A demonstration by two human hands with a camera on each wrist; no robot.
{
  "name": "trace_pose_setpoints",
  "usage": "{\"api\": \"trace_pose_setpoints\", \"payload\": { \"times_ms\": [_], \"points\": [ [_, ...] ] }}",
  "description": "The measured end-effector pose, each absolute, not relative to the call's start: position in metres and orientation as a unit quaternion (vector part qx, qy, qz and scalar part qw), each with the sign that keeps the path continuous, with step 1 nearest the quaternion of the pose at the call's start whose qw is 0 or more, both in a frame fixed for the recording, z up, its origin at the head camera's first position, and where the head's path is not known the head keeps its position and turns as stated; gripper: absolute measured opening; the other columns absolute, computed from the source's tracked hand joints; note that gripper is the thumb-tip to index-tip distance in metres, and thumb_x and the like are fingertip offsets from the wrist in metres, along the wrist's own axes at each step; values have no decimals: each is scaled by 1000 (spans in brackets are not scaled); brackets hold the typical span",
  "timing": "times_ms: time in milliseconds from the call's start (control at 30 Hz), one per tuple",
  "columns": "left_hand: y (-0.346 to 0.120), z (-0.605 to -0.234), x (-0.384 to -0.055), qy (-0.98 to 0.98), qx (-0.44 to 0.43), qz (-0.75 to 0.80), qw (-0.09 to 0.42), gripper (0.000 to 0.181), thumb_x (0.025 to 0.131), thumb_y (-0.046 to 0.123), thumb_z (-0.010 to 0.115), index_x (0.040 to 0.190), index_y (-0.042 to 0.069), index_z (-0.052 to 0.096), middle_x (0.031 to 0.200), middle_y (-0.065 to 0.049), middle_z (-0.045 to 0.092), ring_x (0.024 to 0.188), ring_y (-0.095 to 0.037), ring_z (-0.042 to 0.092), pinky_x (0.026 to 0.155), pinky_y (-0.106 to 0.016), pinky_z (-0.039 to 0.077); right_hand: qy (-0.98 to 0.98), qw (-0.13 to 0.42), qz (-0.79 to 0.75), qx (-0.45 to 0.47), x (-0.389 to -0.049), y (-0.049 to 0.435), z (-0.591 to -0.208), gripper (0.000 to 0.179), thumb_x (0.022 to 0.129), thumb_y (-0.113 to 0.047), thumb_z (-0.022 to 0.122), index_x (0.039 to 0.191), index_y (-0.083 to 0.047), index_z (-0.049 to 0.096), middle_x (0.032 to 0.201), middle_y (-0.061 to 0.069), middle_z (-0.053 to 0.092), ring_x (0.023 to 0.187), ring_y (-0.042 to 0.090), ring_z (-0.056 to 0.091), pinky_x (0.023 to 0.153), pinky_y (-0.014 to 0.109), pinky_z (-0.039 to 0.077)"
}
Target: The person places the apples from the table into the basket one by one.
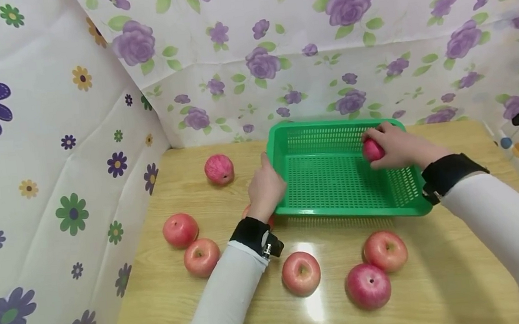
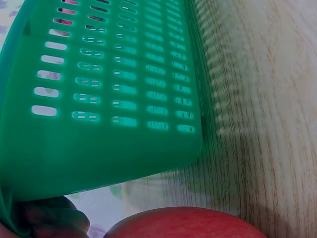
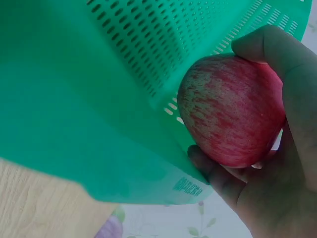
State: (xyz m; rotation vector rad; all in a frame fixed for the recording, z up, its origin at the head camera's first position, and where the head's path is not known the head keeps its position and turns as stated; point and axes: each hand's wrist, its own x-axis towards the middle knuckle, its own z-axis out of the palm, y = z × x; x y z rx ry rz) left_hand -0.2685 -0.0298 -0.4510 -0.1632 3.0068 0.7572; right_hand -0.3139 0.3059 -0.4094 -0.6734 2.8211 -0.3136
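Observation:
A green plastic basket (image 1: 350,214) with slotted walls stands on the wooden table. My right hand (image 1: 397,145) grips a red apple (image 3: 230,109) over the basket's right end, thumb on one side and fingers on the other. On the basket's left side, my left hand (image 1: 267,186) holds the rim, its fingers (image 2: 54,218) curled under the edge in the left wrist view. Below the left wrist, an apple (image 2: 185,224) is partly hidden by that hand in the head view. No fruit shows on the basket's floor.
Left of the basket lies a dark pink apple (image 1: 219,169), with two more apples (image 1: 180,230) nearer the left edge. In front are a lone apple (image 1: 302,273) and a pair of apples (image 1: 385,251) side by side. Flowered cloth (image 1: 233,96) hangs behind the table (image 1: 333,318).

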Motion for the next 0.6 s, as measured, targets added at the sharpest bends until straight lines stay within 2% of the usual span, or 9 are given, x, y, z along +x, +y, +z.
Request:
{"api": "trace_pose_setpoints", "payload": {
  "times_ms": [433,600],
  "points": [
    [-32,-449,-268,970,-47,237,6,75,91,13,55,156,7,19,93,-15,66,73,-27,63,57,-44,53,965,158,-50,-203,-325,283,-403,64,84,-32,73,139,-12,45,127,33,39,103,47,49,72,54,52],
    [-30,-449,-266,970,-48,236,8,75,91,14,57,156,7,20,93,-15,66,72,-26,61,58,-44,53,967,155,-43,-199,-325,281,-410,64,83,-31,75,138,-12,48,125,30,41,106,45,47,72,55,51]
  ]
}}
